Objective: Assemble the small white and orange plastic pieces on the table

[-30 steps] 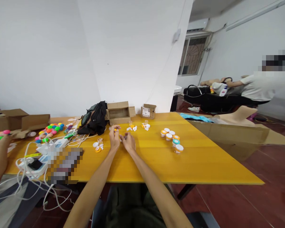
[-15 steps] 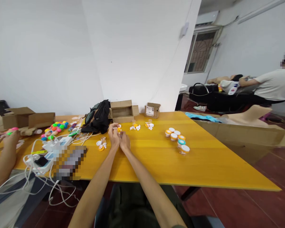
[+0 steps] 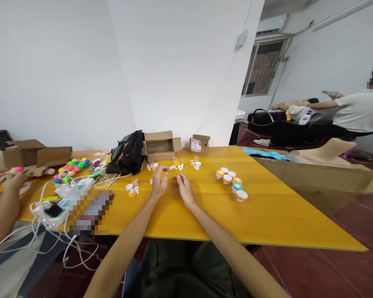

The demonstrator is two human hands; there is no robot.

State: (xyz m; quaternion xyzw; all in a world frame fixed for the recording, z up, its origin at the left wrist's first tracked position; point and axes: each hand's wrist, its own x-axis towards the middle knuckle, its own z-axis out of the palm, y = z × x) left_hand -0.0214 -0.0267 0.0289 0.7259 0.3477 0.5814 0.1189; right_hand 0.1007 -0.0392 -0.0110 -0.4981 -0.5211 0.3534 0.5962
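My left hand (image 3: 159,184) is raised over the table with its fingers apart and nothing visible in it. A white round lid (image 3: 151,181) lies close beside it, partly hidden by the hand. Across a small gap, my right hand (image 3: 185,190) has its fingers loosely bent towards the left hand, and I see nothing in it. Beyond the hands lie small piles of white and orange plastic parts (image 3: 177,166), with another pile (image 3: 195,164) to their right. A clear cup (image 3: 134,182) stands left of my hands, among a white lid, an orange ring and small white pieces (image 3: 132,193).
Several small lidded jars (image 3: 236,187) stand right on the yellow table (image 3: 267,219). Cardboard boxes (image 3: 160,145) and a black bag (image 3: 129,155) line the back. Power strips and cables (image 3: 62,207) and a blurred dark object (image 3: 91,211) lie left. A co-worker's hand (image 3: 14,182) works at far left.
My hands were together over the small parts; now they are apart and nearer me, the right hand having moved rightwards. A white lid now shows beside my left hand.
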